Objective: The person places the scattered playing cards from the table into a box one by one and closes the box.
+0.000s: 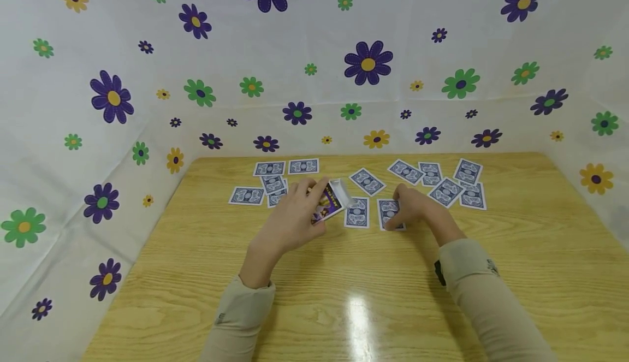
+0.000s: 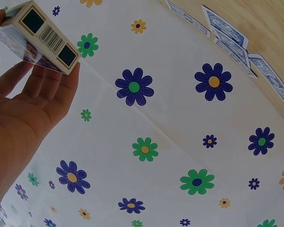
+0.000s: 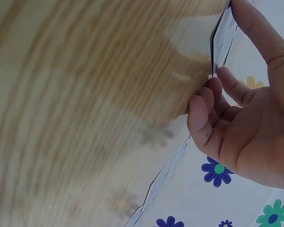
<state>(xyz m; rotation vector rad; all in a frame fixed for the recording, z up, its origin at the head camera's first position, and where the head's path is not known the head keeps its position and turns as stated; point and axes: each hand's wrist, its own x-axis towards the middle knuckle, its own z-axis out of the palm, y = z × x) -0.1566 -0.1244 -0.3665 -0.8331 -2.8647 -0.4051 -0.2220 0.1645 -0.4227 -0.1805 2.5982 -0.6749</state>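
My left hand [image 1: 295, 214] grips a small card box [image 1: 327, 201] with a purple printed front, held over the table near the cards. The box's end [image 2: 49, 35] carries a barcode, and clear plastic film [image 1: 342, 193] juts from its other end. My right hand [image 1: 413, 209] reaches down over a blue-backed playing card [image 1: 387, 209] at the middle. In the right wrist view, the thumb [image 3: 258, 28] and fingertips hold that card [image 3: 221, 40] at opposite edges. Another face-down card [image 1: 357, 213] lies just left of it, and a slanted one [image 1: 367, 182] lies behind.
Face-down cards lie in a loose group at the left, including one card [image 1: 247, 195] at its outer side. More overlap at the right, such as a tilted card [image 1: 445, 192]. A flower-patterned white cloth [image 1: 314, 34] rises behind the wooden table [image 1: 196, 296].
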